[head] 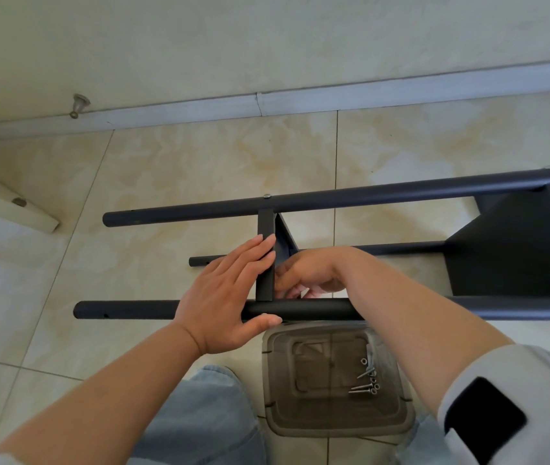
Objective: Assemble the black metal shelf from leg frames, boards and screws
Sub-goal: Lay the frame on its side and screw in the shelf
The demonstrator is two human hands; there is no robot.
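With our left hand (226,290) spread flat against the middle board (265,263) on the floor-laid shelf, and our right hand (307,275) curled behind it, grip unclear, the board may slip off its hole.

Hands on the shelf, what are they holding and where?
Left hand lies flat against the middle board's edge, thumb under the near leg tube. Right hand reaches behind the board; its hold is hidden.

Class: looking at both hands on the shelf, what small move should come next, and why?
Probably pick a screw from the clear tray. The left hand already steadies the middle board against the near leg tube, while the right hand works behind that joint, where no screw head shows.
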